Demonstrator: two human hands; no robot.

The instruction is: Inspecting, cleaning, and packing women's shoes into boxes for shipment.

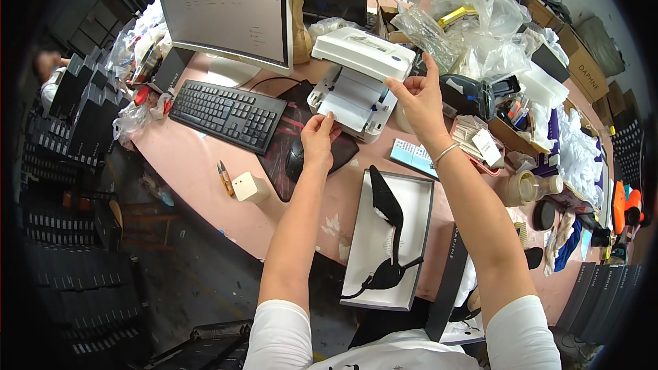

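Note:
A white label printer (pixel 373 125) stands on the desk with its lid (pixel 363 51) raised. White label paper (pixel 348 108) lies across its inside and toward the front edge. My left hand (pixel 319 140) is at the printer's front left, its thumb and fingers pinched at the paper's near edge. On the right side, my right hand (pixel 419 101) has its thumb at the lid's corner and its index finger stretched upward; the hand is open. A pair of black heeled shoes (pixel 388 199) lies in an open shoebox (pixel 356 281) between my forearms.
Left of the printer are a black keyboard (pixel 229 113), a monitor (pixel 223 7), a mouse (pixel 295 159) and orange-handled snips (pixel 225 178) beside a cream block (pixel 249 187). Clear plastic bags (pixel 490 20) crowd the right. A dark box lid (pixel 449 281) stands by my right forearm.

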